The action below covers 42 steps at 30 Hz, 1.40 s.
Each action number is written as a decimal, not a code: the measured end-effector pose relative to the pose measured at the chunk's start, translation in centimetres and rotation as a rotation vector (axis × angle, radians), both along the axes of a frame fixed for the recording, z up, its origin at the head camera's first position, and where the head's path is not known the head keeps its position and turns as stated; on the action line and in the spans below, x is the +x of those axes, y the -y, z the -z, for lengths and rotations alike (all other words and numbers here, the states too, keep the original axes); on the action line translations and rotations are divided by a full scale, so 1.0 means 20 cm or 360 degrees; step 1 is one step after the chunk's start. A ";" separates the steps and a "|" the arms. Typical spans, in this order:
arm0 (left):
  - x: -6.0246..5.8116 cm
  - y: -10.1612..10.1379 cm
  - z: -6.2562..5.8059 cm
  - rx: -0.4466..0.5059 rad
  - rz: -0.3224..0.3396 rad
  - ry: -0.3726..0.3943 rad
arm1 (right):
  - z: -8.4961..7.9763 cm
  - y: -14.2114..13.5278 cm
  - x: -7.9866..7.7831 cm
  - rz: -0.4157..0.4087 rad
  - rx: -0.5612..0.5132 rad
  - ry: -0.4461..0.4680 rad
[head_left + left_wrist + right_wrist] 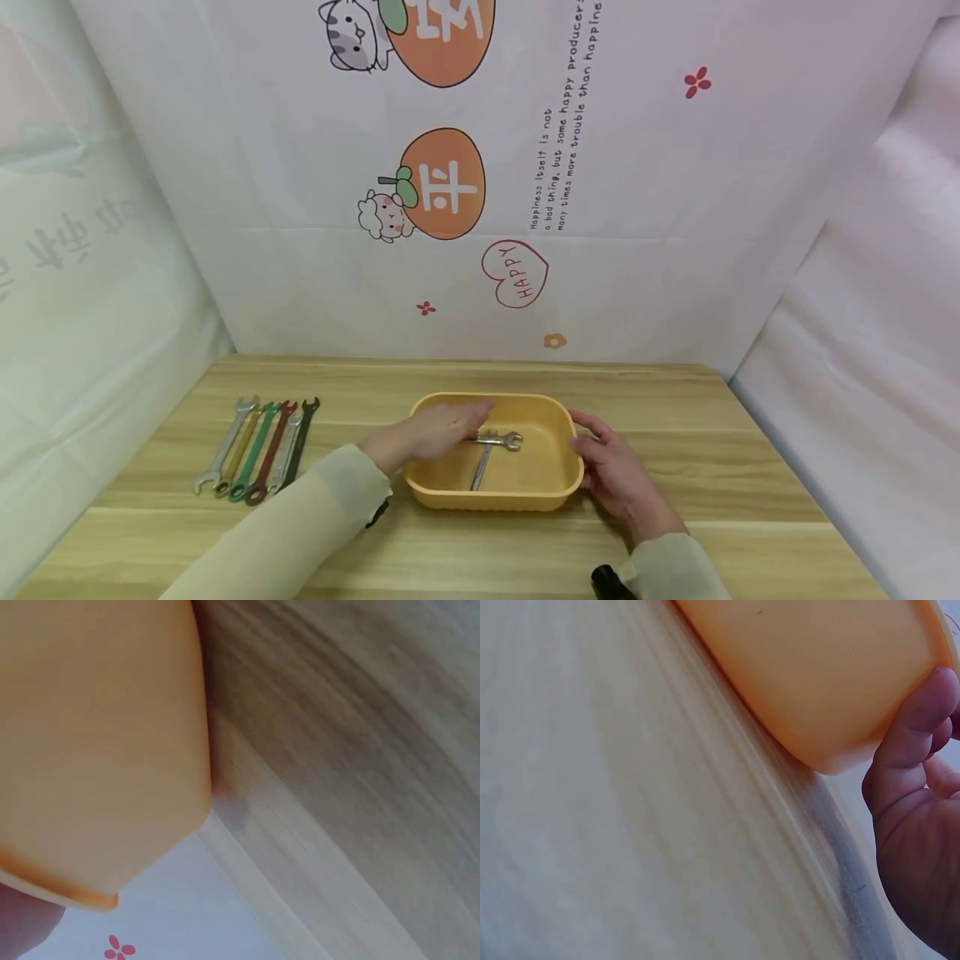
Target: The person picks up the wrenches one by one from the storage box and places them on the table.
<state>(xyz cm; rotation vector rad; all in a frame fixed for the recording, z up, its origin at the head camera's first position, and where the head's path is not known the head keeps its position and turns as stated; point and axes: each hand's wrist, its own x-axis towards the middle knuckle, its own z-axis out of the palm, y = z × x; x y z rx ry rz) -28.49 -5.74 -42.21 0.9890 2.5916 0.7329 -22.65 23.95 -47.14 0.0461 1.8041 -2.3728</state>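
A yellow plastic basin (491,500) stands on the wooden table, with two silver wrenches lying inside, one (512,442) across the other (482,467). My left hand (442,427) is over the basin's left part, fingers stretched out to the right. It partly covers the upper wrench. Only a bit of that hand shows at the rim in the left wrist view. My right hand (617,473) holds the basin's right end, thumb and fingers at the rim and outer wall. In the right wrist view, the thumb (922,712) lies against the wall, other fingers mostly hidden behind it.
Left of the basin, several wrenches lie side by side on the table (390,558), among them a silver one (225,446), a green one (255,450), a red one (272,450) and a black one (302,442). A white printed cloth (637,275) hangs behind the table.
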 end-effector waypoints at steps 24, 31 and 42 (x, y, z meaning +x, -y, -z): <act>-0.07 -0.09 0.13 0.0141 -0.0065 0.0068 | 0.01 -0.01 0.00 -0.0047 -0.0020 0.0008; -0.06 -0.11 0.13 -0.0043 -0.0013 -0.0187 | 0.01 -0.01 0.00 -0.0050 -0.0037 -0.0008; -0.05 -0.12 0.14 -0.0198 -0.0013 -0.0437 | 0.00 0.00 0.00 -0.0047 -0.0034 -0.0013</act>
